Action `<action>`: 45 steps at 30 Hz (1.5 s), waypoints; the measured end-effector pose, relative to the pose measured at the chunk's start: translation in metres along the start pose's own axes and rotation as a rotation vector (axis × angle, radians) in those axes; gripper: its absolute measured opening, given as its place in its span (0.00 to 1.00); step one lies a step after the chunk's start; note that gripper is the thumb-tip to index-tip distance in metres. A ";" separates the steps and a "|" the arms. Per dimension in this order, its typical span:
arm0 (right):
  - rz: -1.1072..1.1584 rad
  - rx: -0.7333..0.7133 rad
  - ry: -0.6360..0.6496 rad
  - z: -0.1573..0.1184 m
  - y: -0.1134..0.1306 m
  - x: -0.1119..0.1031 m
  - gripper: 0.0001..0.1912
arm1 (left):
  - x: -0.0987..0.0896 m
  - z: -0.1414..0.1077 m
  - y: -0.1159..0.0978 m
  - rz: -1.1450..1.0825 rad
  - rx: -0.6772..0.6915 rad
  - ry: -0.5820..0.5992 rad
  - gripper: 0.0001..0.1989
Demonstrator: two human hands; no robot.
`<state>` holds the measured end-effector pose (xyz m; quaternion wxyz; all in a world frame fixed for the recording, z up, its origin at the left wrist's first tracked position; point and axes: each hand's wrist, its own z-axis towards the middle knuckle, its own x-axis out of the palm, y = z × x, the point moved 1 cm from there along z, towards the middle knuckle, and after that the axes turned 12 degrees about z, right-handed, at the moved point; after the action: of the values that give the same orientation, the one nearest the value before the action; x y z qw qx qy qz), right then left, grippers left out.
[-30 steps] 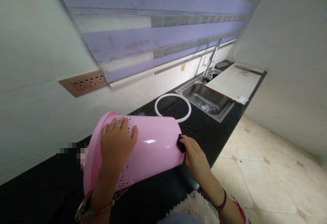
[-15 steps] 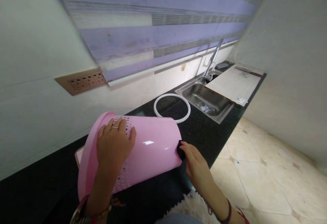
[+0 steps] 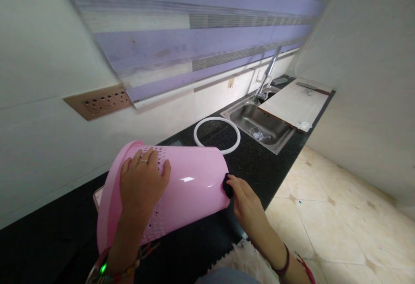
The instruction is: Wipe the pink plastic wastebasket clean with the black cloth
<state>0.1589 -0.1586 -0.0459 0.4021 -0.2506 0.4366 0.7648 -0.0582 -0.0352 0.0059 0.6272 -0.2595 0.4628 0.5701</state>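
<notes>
A pink plastic basket (image 3: 194, 176), with rows of small holes near its wide rim, lies on its side on the dark counter. My left hand (image 3: 142, 182) rests on its upper side near the rim, fingers spread and open over the holes. At the basket's narrow end, my right hand (image 3: 243, 197) is closed on a small black sponge-like pad (image 3: 227, 185) pressed against the bottom edge. Its exact kind is hard to make out. Just behind the basket, a white ring (image 3: 239, 135) lies flat on the counter.
Farther right along the black counter (image 3: 256, 167) is a steel sink (image 3: 277, 148) with crumpled clear plastic inside and a faucet (image 3: 270, 68). A white board (image 3: 296, 102) partly covers it. A pink-edged object (image 3: 97, 197) shows behind the basket. A wall socket panel (image 3: 100, 101) is at left.
The right hand and black pad have shifted very slightly up along the basket's bottom edge. The left hand keeps its place on the basket. The whole view has shifted a little.
</notes>
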 end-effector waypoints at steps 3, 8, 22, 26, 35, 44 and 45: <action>-0.021 -0.005 0.009 0.001 0.001 0.000 0.25 | -0.001 0.001 0.000 -0.006 0.007 0.020 0.22; -0.037 -0.015 -0.015 0.002 0.001 0.001 0.23 | -0.003 0.001 0.000 -0.016 0.006 0.036 0.22; -0.084 -0.038 0.010 0.003 0.002 0.001 0.24 | -0.001 0.000 0.000 -0.023 -0.012 0.017 0.22; -0.131 -0.074 -0.002 0.006 0.005 0.000 0.23 | -0.002 -0.001 0.000 -0.019 -0.011 0.028 0.23; -0.109 -0.049 0.009 0.005 0.004 0.000 0.22 | -0.002 -0.002 0.000 -0.067 -0.035 0.048 0.23; -0.076 -0.049 0.023 0.011 0.003 -0.002 0.22 | -0.004 -0.002 -0.001 -0.052 -0.029 0.052 0.23; -0.075 -0.047 0.023 0.011 0.003 -0.002 0.22 | -0.004 -0.002 -0.001 -0.043 -0.021 0.041 0.23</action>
<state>0.1572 -0.1513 -0.0374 0.4192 -0.2849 0.4134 0.7564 -0.0577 -0.0394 0.0082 0.6269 -0.2875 0.4638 0.5561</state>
